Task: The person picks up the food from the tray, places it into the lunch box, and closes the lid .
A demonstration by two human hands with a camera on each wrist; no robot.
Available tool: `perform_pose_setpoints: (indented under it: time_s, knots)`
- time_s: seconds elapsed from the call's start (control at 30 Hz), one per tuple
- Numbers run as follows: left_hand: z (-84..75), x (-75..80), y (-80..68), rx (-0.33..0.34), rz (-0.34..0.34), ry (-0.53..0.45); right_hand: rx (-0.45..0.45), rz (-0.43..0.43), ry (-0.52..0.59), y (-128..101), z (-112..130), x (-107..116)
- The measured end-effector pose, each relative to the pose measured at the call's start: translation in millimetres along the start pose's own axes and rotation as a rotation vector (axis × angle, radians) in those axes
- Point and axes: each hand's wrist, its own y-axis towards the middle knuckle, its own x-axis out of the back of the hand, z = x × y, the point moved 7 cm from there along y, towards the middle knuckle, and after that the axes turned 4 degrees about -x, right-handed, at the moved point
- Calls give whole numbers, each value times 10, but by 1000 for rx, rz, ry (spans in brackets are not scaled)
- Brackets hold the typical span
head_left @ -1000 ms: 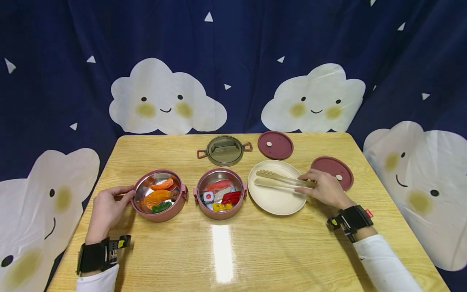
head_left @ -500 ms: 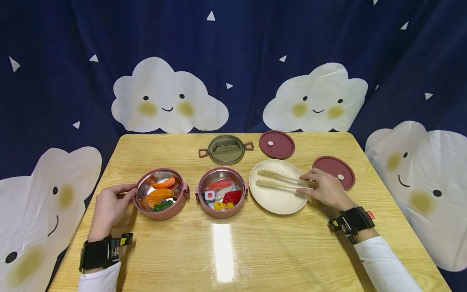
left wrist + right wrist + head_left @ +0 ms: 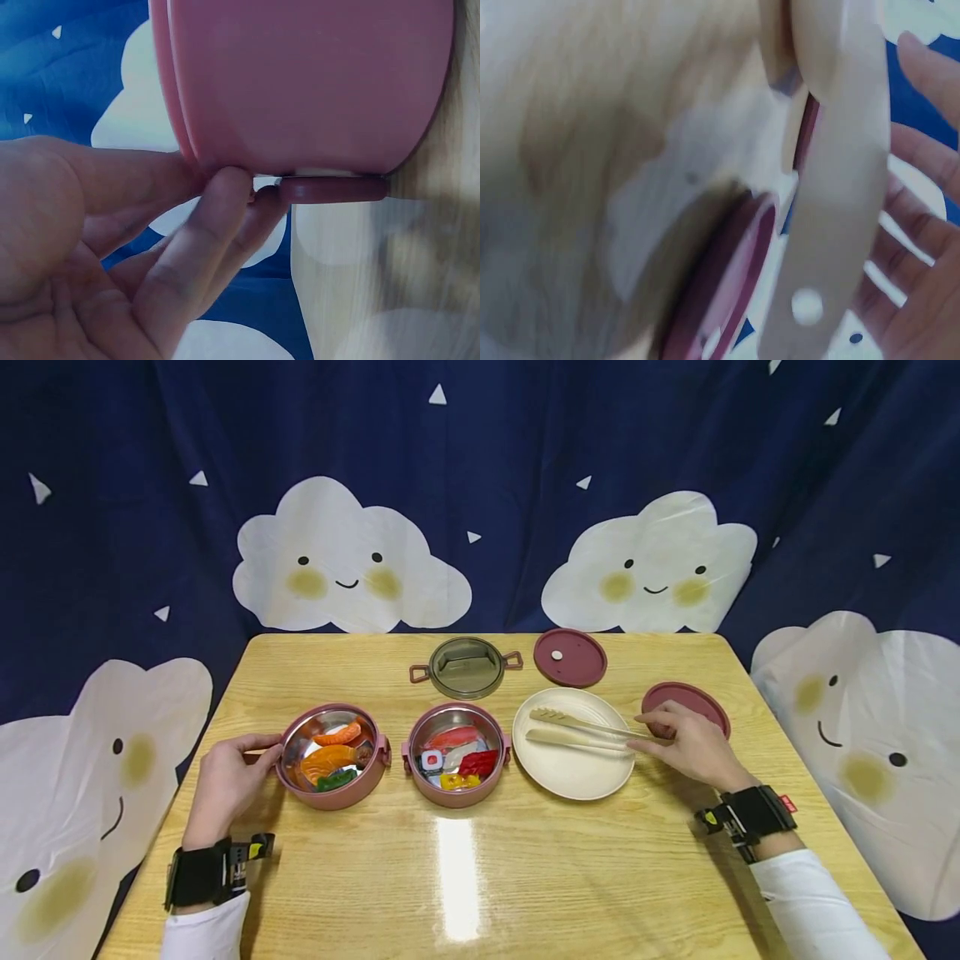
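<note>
My left hand (image 3: pixel 228 785) pinches the left side of a pink pot (image 3: pixel 348 796) between thumb and fingers. Inside the pot are a toy shrimp (image 3: pixel 337 734), an orange salmon piece (image 3: pixel 324 763) and a green piece (image 3: pixel 337 779). In the left wrist view the thumb meets the pot's rim, with fingertips beside the side handle (image 3: pixel 334 190). My right hand (image 3: pixel 697 750) is at the hinge end of beige tongs (image 3: pixel 562 740), which lie across a cream plate (image 3: pixel 570 783). The right wrist view shows its fingers spread and apart from the tongs.
A second pink pot (image 3: pixel 461 795) with several toy foods stands between the first pot and the plate. Behind it lies a see-through lid (image 3: pixel 465 681) with two handles. One dark red lid (image 3: pixel 577 668) is at the back, another (image 3: pixel 690 697) beyond my right hand.
My right hand has let go of the tongs and shifted slightly right, leaving them on the plate. My left hand keeps its place at the pot.
</note>
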Motion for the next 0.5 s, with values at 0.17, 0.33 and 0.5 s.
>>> perform_pose_setpoints:
  time_s: [0.17,0.33,0.5]
  knots:
    - [-23,4,0,48,36,61,-101,-5,-39,8,-214,222]
    - [-149,79,-12,85,-36,101,-196,21,-42,24,-465,402]
    - [-429,159,-37,75,-152,81,-244,39,-15,28,-671,510]
